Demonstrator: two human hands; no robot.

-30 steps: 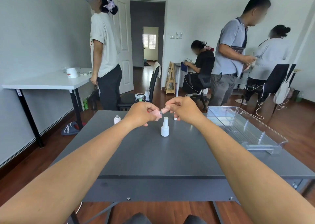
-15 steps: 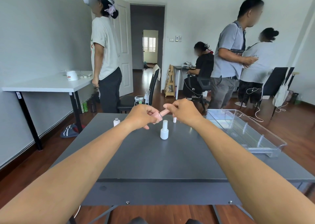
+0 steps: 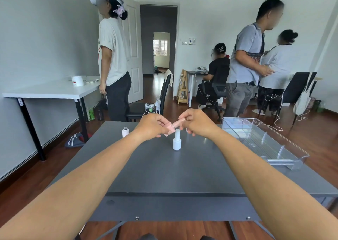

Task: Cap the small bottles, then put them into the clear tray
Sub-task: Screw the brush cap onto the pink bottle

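My left hand [image 3: 150, 125] grips a small pink bottle [image 3: 169, 129], tilted, above the far middle of the grey table [image 3: 155, 170]. My right hand [image 3: 198, 122] pinches a pink cap [image 3: 179, 122] whose lower end meets the bottle's neck. Just below them stands a white bottle [image 3: 176, 140], upright and capped. An uncapped pale bottle [image 3: 125, 132] stands at the far left of the table. The clear tray [image 3: 285, 154] lies on the right side of the table with no bottle in it. Something small and white behind my right hand is mostly hidden.
A black chair [image 3: 164, 93] stands just beyond the table's far edge. A person with a headset stands at the white table [image 3: 51, 91] on the left. Three more people are at the back right, by a desk and chairs.
Both hands stayed together above the white bottle. The pink cap and bottle now show more between my fingers. The people at the back right shifted slightly.
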